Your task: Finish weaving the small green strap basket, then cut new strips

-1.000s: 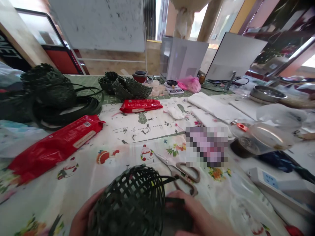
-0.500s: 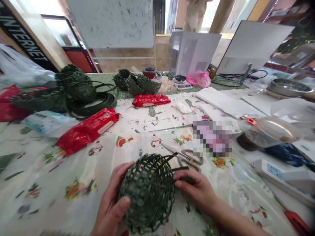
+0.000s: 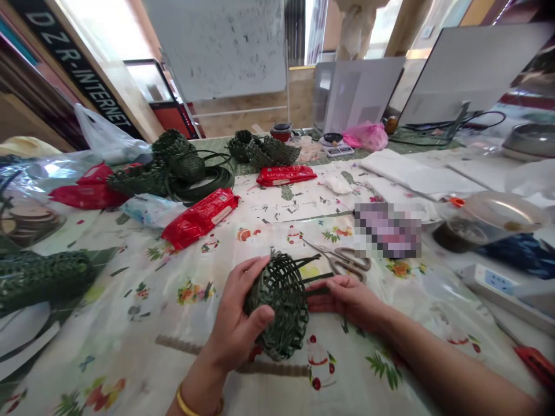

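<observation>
The left hand [image 3: 238, 323] is clamped on a green woven basket [image 3: 277, 306], held between both hands. The right hand [image 3: 347, 300] grips the basket's loose strips [image 3: 318, 283], fingers together. Scissors [image 3: 344, 260] lie just beyond the right hand.

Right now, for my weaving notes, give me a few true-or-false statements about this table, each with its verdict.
The left hand holds the green woven basket. True.
A gold bangle sits on the left wrist. True.
The right hand holds the scissors. False: the scissors lie on the tablecloth beyond it.
The red packet lies on the power strip. False: it lies on the tablecloth, well to the left of the strip.
</observation>
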